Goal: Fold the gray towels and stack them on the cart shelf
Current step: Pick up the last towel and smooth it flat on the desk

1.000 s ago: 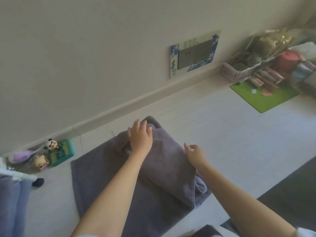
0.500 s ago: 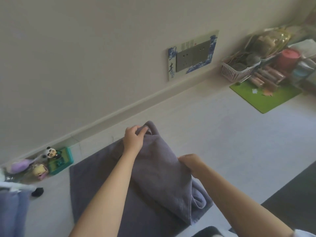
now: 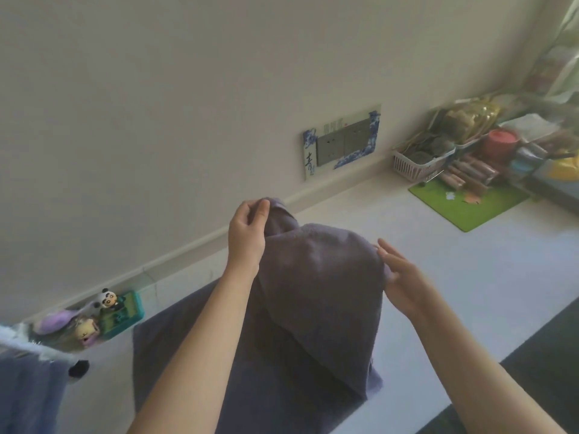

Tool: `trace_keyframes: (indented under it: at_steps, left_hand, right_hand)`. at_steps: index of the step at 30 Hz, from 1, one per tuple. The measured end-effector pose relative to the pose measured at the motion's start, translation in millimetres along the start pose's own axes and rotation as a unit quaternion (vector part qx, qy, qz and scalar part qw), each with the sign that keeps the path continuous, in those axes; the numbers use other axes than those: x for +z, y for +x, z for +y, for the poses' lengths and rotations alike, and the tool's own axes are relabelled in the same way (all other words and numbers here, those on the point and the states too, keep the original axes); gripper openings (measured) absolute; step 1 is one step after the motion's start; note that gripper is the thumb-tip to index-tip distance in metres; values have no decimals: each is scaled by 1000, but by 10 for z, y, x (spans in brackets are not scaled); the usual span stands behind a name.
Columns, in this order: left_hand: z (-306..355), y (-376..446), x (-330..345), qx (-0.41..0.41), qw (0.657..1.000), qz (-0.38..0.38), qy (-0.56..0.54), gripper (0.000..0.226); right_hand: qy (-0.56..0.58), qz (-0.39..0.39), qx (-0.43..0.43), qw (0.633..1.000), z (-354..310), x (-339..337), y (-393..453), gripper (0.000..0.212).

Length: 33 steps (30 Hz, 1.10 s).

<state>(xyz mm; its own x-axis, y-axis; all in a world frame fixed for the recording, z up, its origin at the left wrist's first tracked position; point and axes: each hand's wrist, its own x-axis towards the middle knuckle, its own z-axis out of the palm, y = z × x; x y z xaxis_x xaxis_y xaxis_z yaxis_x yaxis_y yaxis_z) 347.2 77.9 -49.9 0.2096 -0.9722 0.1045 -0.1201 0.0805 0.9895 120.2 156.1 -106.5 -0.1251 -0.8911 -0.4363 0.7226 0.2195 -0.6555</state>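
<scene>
Left hand (image 3: 247, 228) is raised above the white desk (image 3: 470, 277), forearm angled up from the lower left, grip clamped on a corner of the gray towel (image 3: 313, 292): thumb and fingertips pinch the cloth at the top. Right hand (image 3: 404, 277) comes in from the lower right, fingers straight and spread, grip apart, fingertips touching the towel's right upper edge, palm facing the cloth. The towel's upper part is lifted off the desk and hangs as a draped fold between the two hands; its lower part lies flat on the desk, reaching to the near edge. At the left edge of view more gray-blue fabric (image 3: 25, 396) hangs, partly cut off. Along the wall: small toy figures with a panda on a green box (image 3: 120, 311) to the left, a socket plate (image 3: 343, 142) behind, a pink basket (image 3: 416, 166) and green mat (image 3: 466, 202) well apart to the right.
</scene>
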Motion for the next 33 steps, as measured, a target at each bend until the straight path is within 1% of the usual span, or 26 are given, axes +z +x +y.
trace_keyframes:
  at_steps: [3,6,8,10,12,14,15,17,18,19,21,22,23,24,27,29,31,33]
  left_hand:
    - [259,-14,448,14,999,-26,-19,18]
    - [456,-2,930,13,998,-45,-40,17]
    - [614,-12,1348,6,995,-58,-76,18]
    - [712,6,1673,-3,992,-57,-116,20]
    - [772,32,2027,-14,988,-53,-143,20]
    - [759,46,2467,-18,987,-50,-151,18]
    - [695,71,2583,-14,990,-48,-132,17]
    - [453,104,2914,-20,997,-61,-45,18]
    - [266,99,3082,-32,996,-79,26,20]
    - [76,86,3160,-48,988,-99,109,23]
    - [-302,34,3348,-104,944,-142,278,28]
    - [-456,-1,3373,-129,918,-156,340,30]
    - [-549,-14,3316,-142,895,-170,386,33]
    - [-687,-39,3405,-156,873,-181,424,38]
    - [-786,-92,3410,-162,828,-188,503,52]
    - [-778,-114,3474,-142,812,-187,534,56]
    - [-746,-135,3544,-101,812,-186,544,55]
    - [-727,-140,3639,-55,820,-182,539,50]
  right_hand:
    - [4,31,-73,997,-473,-108,-168,24]
    - [42,56,-123,990,-869,-262,-246,23]
    - [52,71,-167,982,-1183,-447,-332,22]
    - [35,91,-206,974,-1387,-629,-388,23]
    - [12,129,-242,962,-1592,-881,-429,19]
    - [-75,174,-269,944,-1795,-1215,-397,19]
    - [-140,189,-262,936,-1815,-1324,-359,19]
    - [-257,206,-212,920,-1852,-1618,-214,18]
    - [-310,209,-173,911,-1851,-1791,-121,17]
    - [-355,206,-135,902,-1809,-1893,-35,17]
    - [-410,197,-65,888,-1778,-2158,132,18]
    - [-427,187,-41,884,-1747,-2236,183,19]
    - [-441,181,-29,879,-1706,-2251,215,20]
    - [-461,179,-16,869,-1726,-2396,297,20]
    - [-518,173,-12,838,-1754,-2535,410,20]
    - [-535,174,-12,827,-1776,-2608,501,18]
    - [-532,188,-20,825,-1792,-2632,585,17]
    - [-525,201,-31,826,-1810,-2656,692,16]
